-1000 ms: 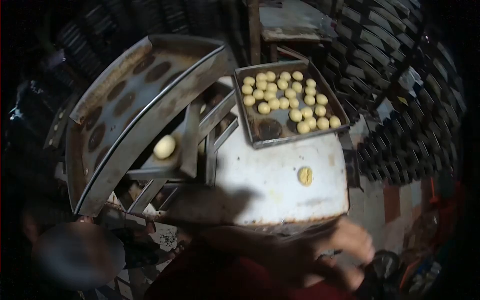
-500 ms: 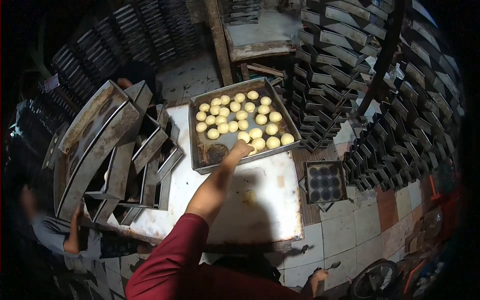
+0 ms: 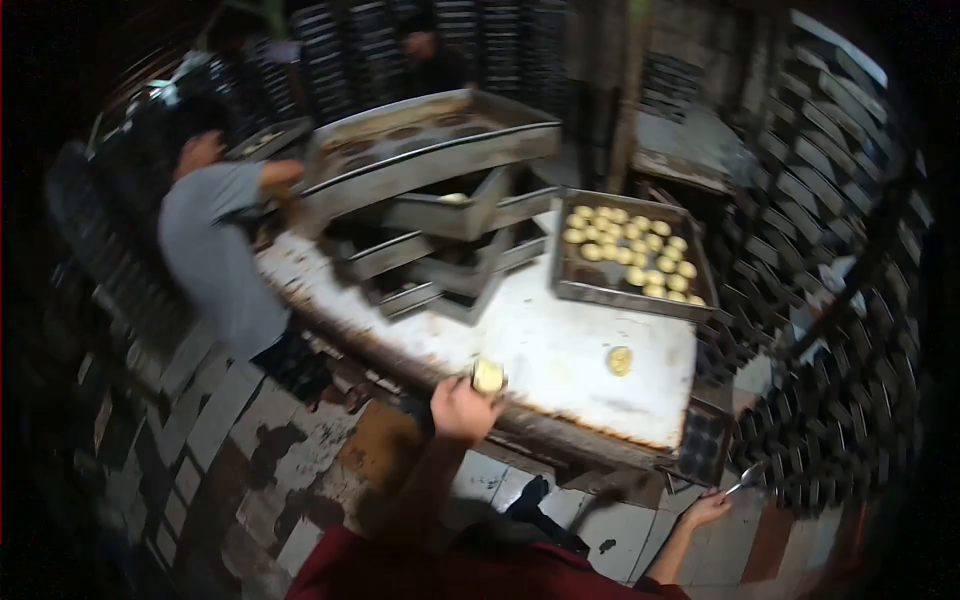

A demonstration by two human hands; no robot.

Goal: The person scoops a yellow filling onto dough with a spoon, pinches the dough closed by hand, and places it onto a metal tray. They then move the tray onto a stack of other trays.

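Observation:
My left hand (image 3: 462,407) is raised at the near edge of the white table (image 3: 560,340), shut on a pale dough ball (image 3: 488,376). My right hand (image 3: 703,509) hangs low at the right and grips a thin metal spoon-like tool (image 3: 745,478). On the far right of the table lies a metal tray (image 3: 600,294) with several dough balls (image 3: 630,248) in rows. A flattened dough piece (image 3: 620,360) rests on the table between the tray and my left hand.
Empty metal trays (image 3: 430,215) are piled crosswise on the table's left. A person in a grey shirt (image 3: 215,250) stands at the left holding the top tray. Racks of stacked pans (image 3: 830,300) fill the right; a small dark pan (image 3: 702,440) sits by the table corner.
My left hand has drawn back from the tray to the table's near edge with a dough ball in it. The view has swung left, showing the grey-shirted person.

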